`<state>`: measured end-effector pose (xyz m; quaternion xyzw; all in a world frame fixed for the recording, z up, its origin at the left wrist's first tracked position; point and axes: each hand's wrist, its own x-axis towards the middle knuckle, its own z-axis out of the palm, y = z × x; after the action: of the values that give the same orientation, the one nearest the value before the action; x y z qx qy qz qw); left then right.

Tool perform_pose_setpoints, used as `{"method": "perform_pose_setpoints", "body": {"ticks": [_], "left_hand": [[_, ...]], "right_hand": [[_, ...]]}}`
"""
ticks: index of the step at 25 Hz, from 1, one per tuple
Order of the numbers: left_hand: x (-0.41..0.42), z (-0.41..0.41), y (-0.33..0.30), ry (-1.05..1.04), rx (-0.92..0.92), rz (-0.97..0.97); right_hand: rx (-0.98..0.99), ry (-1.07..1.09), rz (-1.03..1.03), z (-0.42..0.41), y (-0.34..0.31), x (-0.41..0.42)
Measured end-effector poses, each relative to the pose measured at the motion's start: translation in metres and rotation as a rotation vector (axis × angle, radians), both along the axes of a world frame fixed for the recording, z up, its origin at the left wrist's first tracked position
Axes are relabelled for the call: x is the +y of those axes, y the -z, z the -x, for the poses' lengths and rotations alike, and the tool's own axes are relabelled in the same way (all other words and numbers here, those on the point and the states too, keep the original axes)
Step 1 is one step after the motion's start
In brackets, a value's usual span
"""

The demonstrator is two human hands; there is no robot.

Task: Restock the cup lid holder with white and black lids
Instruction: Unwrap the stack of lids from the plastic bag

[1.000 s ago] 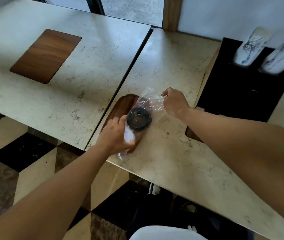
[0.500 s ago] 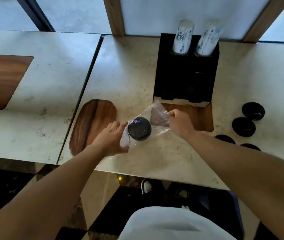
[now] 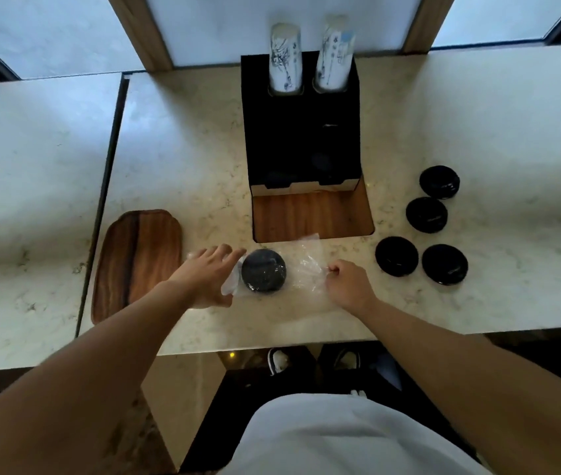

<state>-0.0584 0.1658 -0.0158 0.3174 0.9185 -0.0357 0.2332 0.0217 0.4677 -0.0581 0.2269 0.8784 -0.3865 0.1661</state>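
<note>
Both hands flanked the bagged lids (image 3: pixel 263 274) in front of the holder (image 3: pixel 301 132): left hand (image 3: pixel 208 279) open beside them, right hand (image 3: pixel 349 286) pinching the bag (image 3: pixel 306 269), sleeve lying left-right.

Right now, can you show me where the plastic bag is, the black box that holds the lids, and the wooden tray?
plastic bag (image 3: pixel 306 269), head view, on the clear crinkled film right of the lids inside.
lid holder (image 3: pixel 301 132), head view, on its black top face.
wooden tray (image 3: pixel 136 262), head view, on the middle of its surface.
</note>
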Motion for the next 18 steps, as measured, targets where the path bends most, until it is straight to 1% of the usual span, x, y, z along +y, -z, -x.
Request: {"method": "perform_pose_setpoints", "body": {"ticks": [3, 9, 15, 18], "left_hand": [[0.002, -0.001, 0.006, 0.025, -0.008, 0.023], [-0.002, 0.0, 0.011, 0.01, -0.021, -0.006], [0.007, 0.004, 0.008, -0.096, -0.041, -0.144], [0.028, 0.006, 0.006, -0.085, 0.013, -0.214]], "right_hand": [[0.012, 0.014, -0.003, -0.005, 0.004, -0.002], [0.009, 0.046, 0.022, -0.002, 0.004, -0.002], [-0.002, 0.109, 0.138, -0.002, -0.003, 0.002], [0.067, 0.114, 0.103, 0.0, -0.008, 0.003]]}}
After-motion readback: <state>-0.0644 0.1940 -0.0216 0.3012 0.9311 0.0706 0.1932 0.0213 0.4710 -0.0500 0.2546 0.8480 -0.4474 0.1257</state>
